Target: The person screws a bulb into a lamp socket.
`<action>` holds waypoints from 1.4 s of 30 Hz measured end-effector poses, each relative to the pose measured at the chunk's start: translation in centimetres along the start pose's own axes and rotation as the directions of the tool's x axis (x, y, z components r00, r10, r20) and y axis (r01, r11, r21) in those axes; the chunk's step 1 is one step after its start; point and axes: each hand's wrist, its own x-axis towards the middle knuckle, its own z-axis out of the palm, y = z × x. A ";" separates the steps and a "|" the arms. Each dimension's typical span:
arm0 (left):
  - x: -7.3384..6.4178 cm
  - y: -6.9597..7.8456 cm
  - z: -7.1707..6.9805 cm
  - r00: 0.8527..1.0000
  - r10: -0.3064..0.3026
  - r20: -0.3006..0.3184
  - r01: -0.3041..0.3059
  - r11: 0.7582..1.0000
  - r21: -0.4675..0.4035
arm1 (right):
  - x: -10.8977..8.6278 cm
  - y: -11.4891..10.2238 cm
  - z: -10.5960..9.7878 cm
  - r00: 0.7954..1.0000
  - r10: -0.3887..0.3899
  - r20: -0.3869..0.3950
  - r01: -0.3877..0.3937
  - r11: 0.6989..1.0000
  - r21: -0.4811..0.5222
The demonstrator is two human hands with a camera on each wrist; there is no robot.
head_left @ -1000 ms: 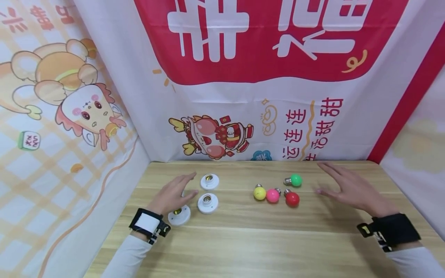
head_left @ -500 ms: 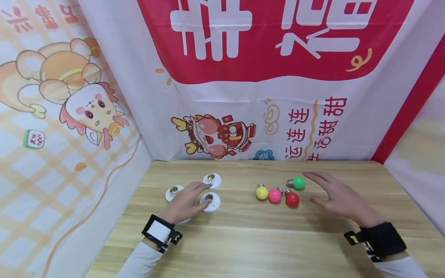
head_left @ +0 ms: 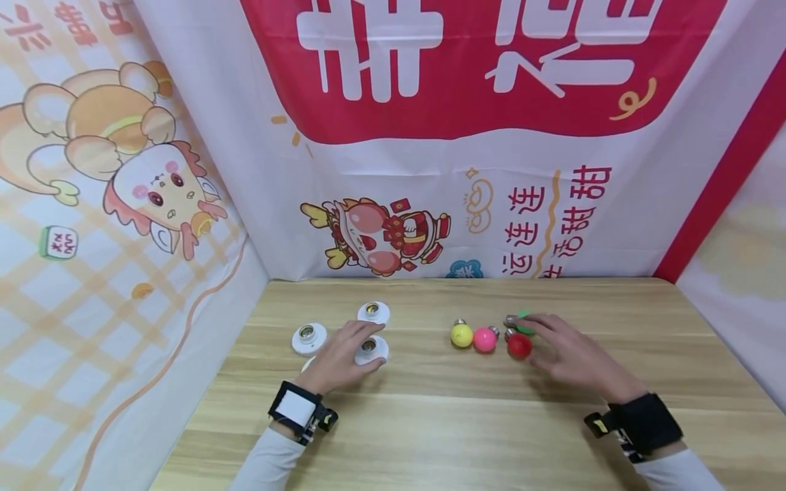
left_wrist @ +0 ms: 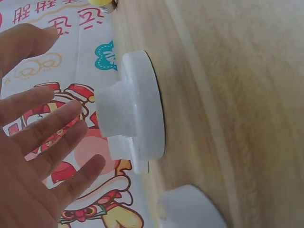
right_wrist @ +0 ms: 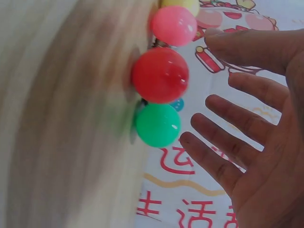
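My left hand [head_left: 344, 360] hovers, fingers spread, close over a white lamp socket [head_left: 376, 354], thumb and fingers either side of it in the head view. Another socket [head_left: 367, 307] stands just behind, and a third [head_left: 303, 344] sits left of the hand; one more is mostly hidden beneath it. To the right, my right hand [head_left: 574, 361] reaches over the red light bulb [head_left: 520, 346] with straight, spread fingers. Its fingers overlap the green light bulb [right_wrist: 158, 125] in the head view, while the right wrist view shows a gap between them. Both hands hold nothing.
A pink bulb [head_left: 484, 339] and a yellow bulb [head_left: 462, 335] lie left of the red one on the wooden table [head_left: 417, 436]. A printed cloth [head_left: 393, 164] hangs along the table's back edge, with another cloth [head_left: 166, 341] at the left.
My left hand has moved right from the left sockets to the front right one, uncovering the far left socket. My right hand has moved left to the red and green bulbs.
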 end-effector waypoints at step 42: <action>-0.3 -0.7 2.1 0.947 -0.235 0.217 0.262 0.960 -0.101 | 1.5 0.4 3.5 0.995 0.084 0.044 -0.088 0.992 0.088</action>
